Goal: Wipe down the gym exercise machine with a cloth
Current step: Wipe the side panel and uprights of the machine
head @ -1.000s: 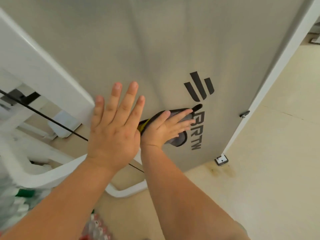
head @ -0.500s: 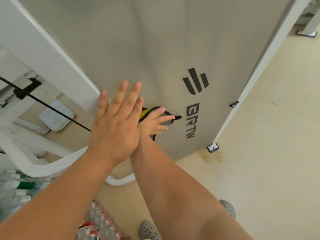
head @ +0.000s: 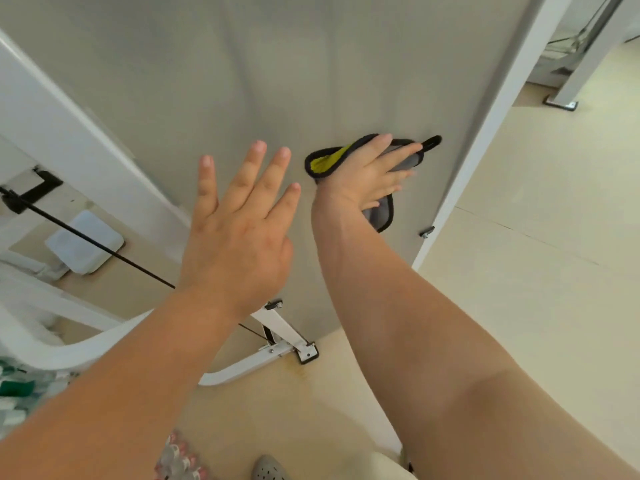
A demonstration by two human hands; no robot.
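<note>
I see the right hand [head: 372, 176] pressing the grey and yellow cloth [head: 327, 163] with straight fingers against the right part of the machine's grey panel [head: 259, 81]. The left hand [head: 239, 233] is beside it on the left, fingers spread, holding nothing.

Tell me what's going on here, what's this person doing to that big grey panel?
A person is wiping the gym machine's grey side panel. The right hand presses a grey and yellow cloth flat against the panel, close to its right edge, with the fingers straight. The left hand is open with its fingers spread, held up at the panel to the left of the cloth. Whether it touches the surface is unclear.
</note>
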